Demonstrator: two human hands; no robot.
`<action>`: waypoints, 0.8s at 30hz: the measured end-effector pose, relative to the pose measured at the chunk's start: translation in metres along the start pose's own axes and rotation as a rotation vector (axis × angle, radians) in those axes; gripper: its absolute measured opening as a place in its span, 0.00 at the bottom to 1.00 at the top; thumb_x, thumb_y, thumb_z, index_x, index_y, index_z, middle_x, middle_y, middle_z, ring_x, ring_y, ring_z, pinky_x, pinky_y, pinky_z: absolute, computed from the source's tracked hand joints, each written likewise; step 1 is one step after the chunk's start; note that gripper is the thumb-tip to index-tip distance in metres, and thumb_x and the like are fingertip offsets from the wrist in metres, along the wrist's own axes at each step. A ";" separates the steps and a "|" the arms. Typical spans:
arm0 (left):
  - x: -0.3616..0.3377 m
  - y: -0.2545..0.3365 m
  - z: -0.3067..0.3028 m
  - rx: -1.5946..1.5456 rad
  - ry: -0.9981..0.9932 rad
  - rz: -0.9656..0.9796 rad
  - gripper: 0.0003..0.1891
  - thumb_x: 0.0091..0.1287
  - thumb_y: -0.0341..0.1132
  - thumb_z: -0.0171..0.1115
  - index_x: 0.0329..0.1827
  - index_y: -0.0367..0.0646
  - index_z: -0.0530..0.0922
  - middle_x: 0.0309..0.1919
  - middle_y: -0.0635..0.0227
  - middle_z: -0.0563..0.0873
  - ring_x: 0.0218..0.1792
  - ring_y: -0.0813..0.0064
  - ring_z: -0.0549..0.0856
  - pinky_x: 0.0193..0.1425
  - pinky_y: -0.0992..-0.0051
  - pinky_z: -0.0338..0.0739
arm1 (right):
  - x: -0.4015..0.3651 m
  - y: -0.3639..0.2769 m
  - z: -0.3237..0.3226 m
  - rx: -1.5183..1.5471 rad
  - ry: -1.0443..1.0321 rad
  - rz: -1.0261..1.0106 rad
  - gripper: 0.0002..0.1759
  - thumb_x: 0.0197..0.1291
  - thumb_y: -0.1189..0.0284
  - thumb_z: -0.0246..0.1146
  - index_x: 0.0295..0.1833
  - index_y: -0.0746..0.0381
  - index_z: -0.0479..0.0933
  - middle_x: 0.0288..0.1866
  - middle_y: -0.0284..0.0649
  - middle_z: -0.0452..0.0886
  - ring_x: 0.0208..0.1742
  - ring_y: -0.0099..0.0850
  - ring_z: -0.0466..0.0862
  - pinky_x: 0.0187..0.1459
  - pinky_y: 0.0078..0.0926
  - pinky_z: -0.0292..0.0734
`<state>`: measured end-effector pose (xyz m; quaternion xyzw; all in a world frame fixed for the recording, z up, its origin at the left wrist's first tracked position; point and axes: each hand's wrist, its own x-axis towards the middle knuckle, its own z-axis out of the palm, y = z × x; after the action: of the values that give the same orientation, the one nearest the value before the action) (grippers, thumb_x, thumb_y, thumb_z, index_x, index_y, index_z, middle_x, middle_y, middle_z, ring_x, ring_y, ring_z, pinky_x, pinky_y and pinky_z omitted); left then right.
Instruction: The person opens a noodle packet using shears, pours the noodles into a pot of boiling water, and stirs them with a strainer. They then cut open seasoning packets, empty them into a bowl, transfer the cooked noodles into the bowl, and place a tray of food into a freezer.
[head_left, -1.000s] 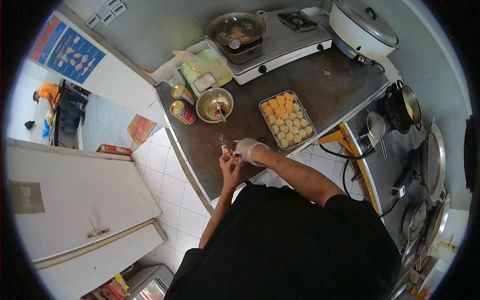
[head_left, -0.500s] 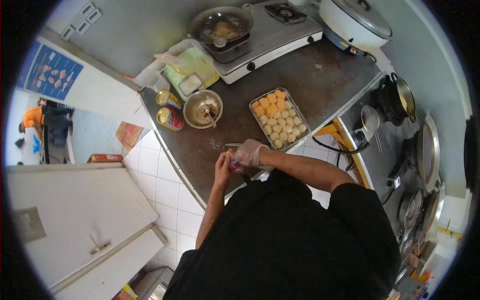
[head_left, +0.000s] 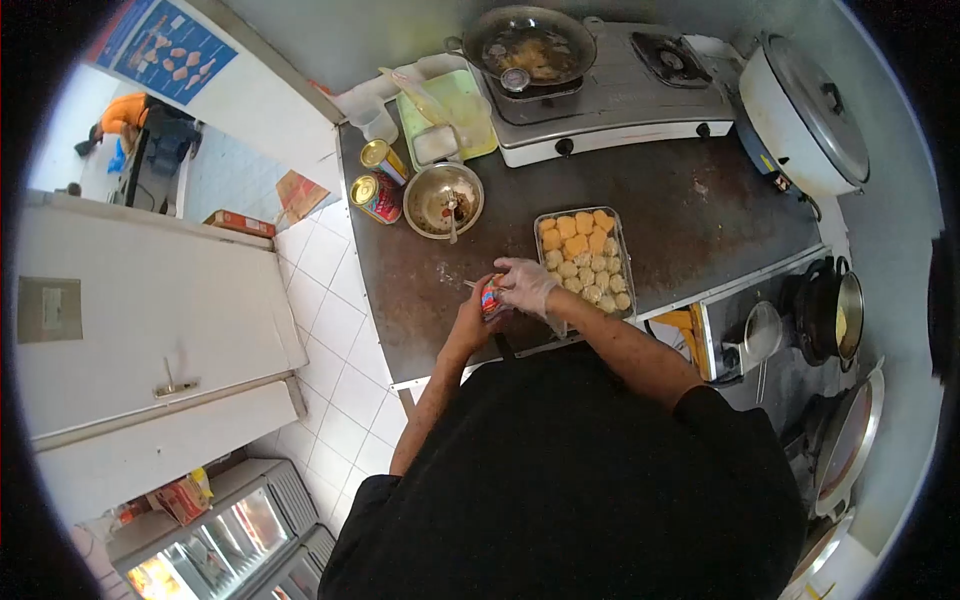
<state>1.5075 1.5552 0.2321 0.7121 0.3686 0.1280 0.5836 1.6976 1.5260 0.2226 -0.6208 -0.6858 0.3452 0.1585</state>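
Observation:
Close to the counter's front edge, my bare left hand point(head_left: 472, 326) is wrapped round a small container with a red and blue label point(head_left: 491, 297), whose kind I cannot tell. My right hand point(head_left: 528, 285), in a clear plastic glove, has its fingers curled on the container's other side. A thin pale tip point(head_left: 471, 284) pokes out beyond the left hand. Right of the hands is a clear tray point(head_left: 627, 262) of orange breaded pieces and pale round balls. Up and left stands a steel bowl point(head_left: 418, 208) holding brown seasoning and a spoon point(head_left: 453, 225).
Two cans point(head_left: 375, 199) stand left of the bowl, near a green tray point(head_left: 478, 138). Behind are a gas stove point(head_left: 620, 110) with a wok of oil point(head_left: 540, 50) and a large white cooker point(head_left: 795, 110). Pans hang at right. A person in orange point(head_left: 122, 112) bends beyond the doorway.
The view has swung, so the counter sits further right in the picture. My right hand has turned over the labelled container, and more of its red and blue label shows.

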 end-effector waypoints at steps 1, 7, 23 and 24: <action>0.002 0.011 0.004 0.085 0.018 -0.023 0.41 0.54 0.28 0.72 0.70 0.46 0.60 0.50 0.46 0.82 0.55 0.47 0.81 0.58 0.59 0.75 | -0.002 -0.001 -0.002 -0.133 0.032 -0.044 0.26 0.52 0.54 0.66 0.57 0.48 0.80 0.67 0.46 0.72 0.68 0.48 0.70 0.67 0.39 0.65; 0.006 -0.006 0.025 0.329 0.156 0.145 0.32 0.54 0.28 0.70 0.63 0.42 0.67 0.48 0.47 0.82 0.51 0.43 0.80 0.54 0.57 0.75 | -0.014 -0.053 -0.033 -0.257 -0.119 0.288 0.29 0.49 0.54 0.68 0.56 0.56 0.80 0.65 0.47 0.74 0.64 0.50 0.74 0.62 0.40 0.70; -0.046 -0.032 0.007 0.784 0.528 -0.034 0.43 0.53 0.60 0.70 0.70 0.50 0.65 0.69 0.59 0.65 0.72 0.52 0.59 0.67 0.31 0.38 | -0.103 0.088 -0.092 -0.373 0.403 0.832 0.17 0.60 0.57 0.56 0.48 0.52 0.83 0.49 0.45 0.82 0.52 0.45 0.81 0.50 0.43 0.78; -0.045 -0.018 0.011 0.813 0.558 -0.023 0.46 0.51 0.60 0.72 0.70 0.49 0.64 0.69 0.57 0.65 0.72 0.51 0.58 0.67 0.32 0.41 | -0.109 0.088 -0.098 -0.390 0.362 0.814 0.16 0.61 0.61 0.57 0.49 0.55 0.83 0.49 0.45 0.82 0.52 0.44 0.82 0.49 0.42 0.78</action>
<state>1.4759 1.5172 0.2233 0.8167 0.5386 0.1533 0.1391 1.8460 1.4472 0.2565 -0.9069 -0.4005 0.1306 0.0080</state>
